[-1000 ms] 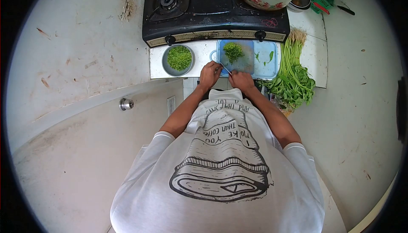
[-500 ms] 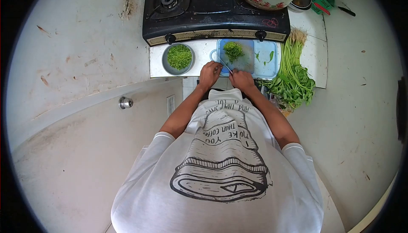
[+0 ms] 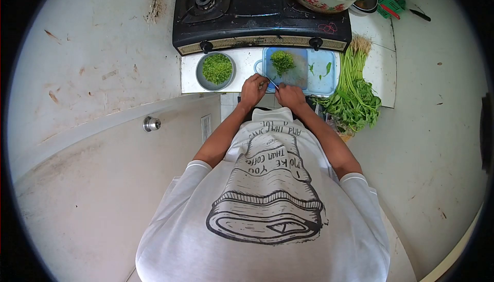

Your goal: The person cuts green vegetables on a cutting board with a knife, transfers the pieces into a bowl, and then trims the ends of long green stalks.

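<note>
My right hand (image 3: 291,97) is closed on a small knife (image 3: 272,82) at the front edge of the blue cutting board (image 3: 301,78). Close to the blade tip, my left hand (image 3: 253,89) has its fingers pinched together; what they hold, if anything, is too small to make out. A heap of chopped greens (image 3: 282,62) lies on the board's left part, and a few loose leaves (image 3: 328,68) are on its right part. Left of the board, a grey bowl (image 3: 199,78) holds finely chopped greens (image 3: 216,69).
A black gas stove (image 3: 257,19) stands behind the board, with a cloth-covered floral pot (image 3: 315,0) on its right. A bunch of leafy stalks (image 3: 355,84) lies right of the board. Farther back are a green basket (image 3: 386,1) and a dark-handled tool (image 3: 420,15).
My right hand has shifted slightly left with the knife, closer to my left hand. The greens and bowl look unchanged.
</note>
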Action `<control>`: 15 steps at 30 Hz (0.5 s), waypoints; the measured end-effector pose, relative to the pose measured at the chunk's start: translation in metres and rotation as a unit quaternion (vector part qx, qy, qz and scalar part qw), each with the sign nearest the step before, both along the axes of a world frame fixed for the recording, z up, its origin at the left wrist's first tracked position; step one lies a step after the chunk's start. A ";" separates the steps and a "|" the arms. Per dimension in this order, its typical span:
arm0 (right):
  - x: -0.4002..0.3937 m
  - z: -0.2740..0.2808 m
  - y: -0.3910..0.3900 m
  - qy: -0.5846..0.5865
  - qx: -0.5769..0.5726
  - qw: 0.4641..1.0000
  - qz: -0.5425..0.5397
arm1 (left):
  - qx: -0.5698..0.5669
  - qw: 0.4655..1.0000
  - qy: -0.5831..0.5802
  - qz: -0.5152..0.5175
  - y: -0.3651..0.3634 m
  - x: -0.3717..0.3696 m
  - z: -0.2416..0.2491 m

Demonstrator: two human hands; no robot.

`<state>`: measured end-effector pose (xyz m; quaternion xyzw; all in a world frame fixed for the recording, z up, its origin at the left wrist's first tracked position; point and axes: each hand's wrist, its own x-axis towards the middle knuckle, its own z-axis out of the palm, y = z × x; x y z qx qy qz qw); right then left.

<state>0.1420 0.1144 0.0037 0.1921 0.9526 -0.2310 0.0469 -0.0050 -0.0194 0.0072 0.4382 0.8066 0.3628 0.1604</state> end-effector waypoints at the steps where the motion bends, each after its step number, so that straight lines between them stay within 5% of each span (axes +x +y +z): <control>1: 0.000 0.000 0.001 0.000 0.002 1.000 0.001 | 0.000 1.000 0.000 0.000 -0.001 0.000 0.001; 15: 0.007 0.014 0.003 -0.050 -0.005 0.998 0.024 | -0.019 1.000 -0.018 -0.008 -0.003 -0.005 -0.002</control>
